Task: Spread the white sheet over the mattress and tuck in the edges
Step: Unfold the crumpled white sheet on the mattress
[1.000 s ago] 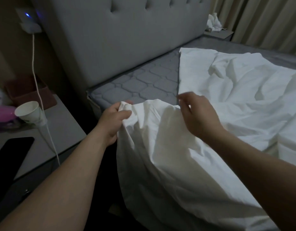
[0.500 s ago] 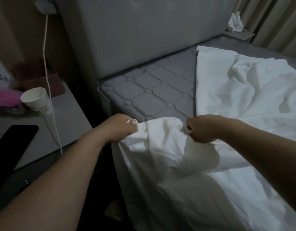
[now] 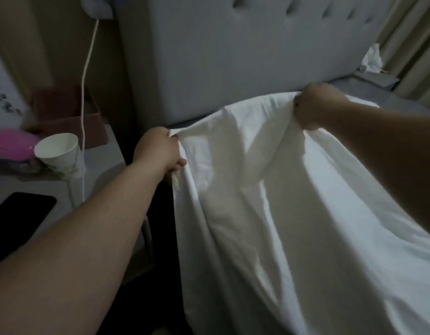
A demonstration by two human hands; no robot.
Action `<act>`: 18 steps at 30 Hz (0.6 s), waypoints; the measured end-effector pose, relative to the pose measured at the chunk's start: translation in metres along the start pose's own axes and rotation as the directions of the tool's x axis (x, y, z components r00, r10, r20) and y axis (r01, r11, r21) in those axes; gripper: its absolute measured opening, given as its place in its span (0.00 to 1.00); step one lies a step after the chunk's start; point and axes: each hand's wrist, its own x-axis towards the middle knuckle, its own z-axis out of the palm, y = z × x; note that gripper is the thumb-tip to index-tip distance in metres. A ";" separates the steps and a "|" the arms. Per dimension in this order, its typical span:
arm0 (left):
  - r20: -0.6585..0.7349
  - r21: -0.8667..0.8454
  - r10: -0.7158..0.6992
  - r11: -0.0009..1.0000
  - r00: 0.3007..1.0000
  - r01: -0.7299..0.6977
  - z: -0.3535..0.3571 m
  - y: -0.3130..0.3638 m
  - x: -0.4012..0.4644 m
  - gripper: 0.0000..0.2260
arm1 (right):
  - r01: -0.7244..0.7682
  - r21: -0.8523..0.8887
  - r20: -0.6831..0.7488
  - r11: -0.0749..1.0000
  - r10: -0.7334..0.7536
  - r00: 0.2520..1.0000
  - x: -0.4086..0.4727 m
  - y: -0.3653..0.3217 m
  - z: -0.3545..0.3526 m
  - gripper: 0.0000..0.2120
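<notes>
On the far left a flat black phone [image 3: 20,213] lies on the pale bedside tabletop [image 3: 105,175], behind it a white paper cup [image 3: 58,151] and a thin white cable [image 3: 84,93] hanging down the wall. The left hand [image 3: 158,151] has its grip closed round the corner of the white cotton sheet [image 3: 269,201], just off the bed's near side. The sheet's top hem runs rightward and away, rising to the right hand [image 3: 313,106], which bunches it close under the grey tufted headboard [image 3: 233,56]. The sheet drapes toward the viewer from both hands, covering the grey mattress [image 3: 407,102] except a strip at far right. The right hand is nearer the headboard, so the hem likely goes down there first.
</notes>
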 end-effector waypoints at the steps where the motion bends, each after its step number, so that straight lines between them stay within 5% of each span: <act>1: -0.024 -0.071 -0.037 0.997 0.999 0.035 -0.004 0.006 0.012 0.10 | -0.042 0.135 -0.110 0.990 0.057 0.992 0.012 0.002 -0.001 0.10; 4: -0.138 -0.046 0.003 0.999 0.990 -0.010 -0.027 0.018 0.063 0.06 | -0.057 0.450 -0.295 0.891 0.209 0.932 0.037 -0.006 0.000 0.11; 7: -0.238 0.200 0.114 0.978 0.965 -0.066 -0.044 0.029 0.093 0.13 | 0.011 0.545 -0.291 0.839 0.176 0.940 0.047 -0.029 0.017 0.20; 11: -0.034 0.476 0.028 0.879 0.999 -0.008 -0.023 0.016 0.088 0.29 | -0.058 0.535 0.013 0.843 0.061 0.998 0.041 -0.054 0.061 0.41; 18: 0.060 0.596 0.079 0.797 0.995 -0.099 0.021 -0.018 0.042 0.33 | 0.031 0.548 0.019 0.836 -0.050 0.999 -0.048 -0.025 0.091 0.37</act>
